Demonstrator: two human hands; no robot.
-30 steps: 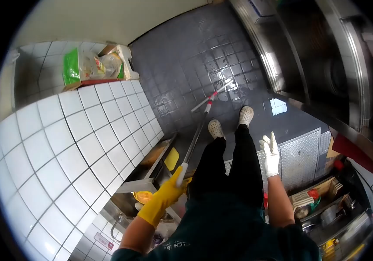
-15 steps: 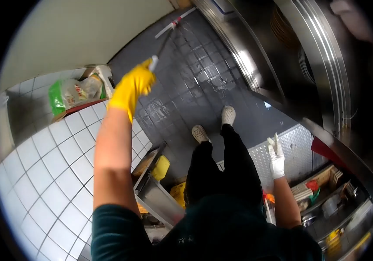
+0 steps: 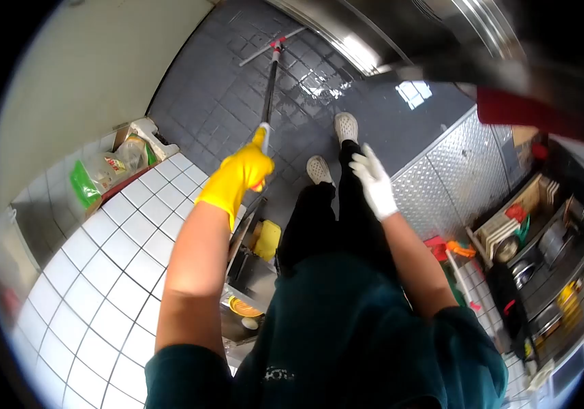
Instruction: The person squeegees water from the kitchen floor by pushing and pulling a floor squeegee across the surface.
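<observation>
My left hand (image 3: pixel 239 175), in a yellow rubber glove, is wrapped round the light grip of a long-handled squeegee (image 3: pixel 271 88). The dark pole runs away from me to a wide blade with a red centre joint, which lies on the wet grey tiled floor (image 3: pixel 196 102). My right hand (image 3: pixel 375 183), in a white glove, hangs in front of my right thigh with its fingers stretched out and holds nothing. Two light perforated clogs (image 3: pixel 346 128) are on my feet, below the hands.
A white tiled ledge (image 3: pixel 115 273) runs along the left, with a plastic bag (image 3: pixel 111 167) beyond it. Metal equipment (image 3: pixel 374 34) stands at the top right. Textured metal plates (image 3: pixel 442 170) cover part of the floor. Shelves with pans (image 3: pixel 506 249) are at the lower right.
Compared with half a second ago, my left hand is lower and nearer my body, still on the squeegee. My right hand has moved inward and up. The view has shifted.
</observation>
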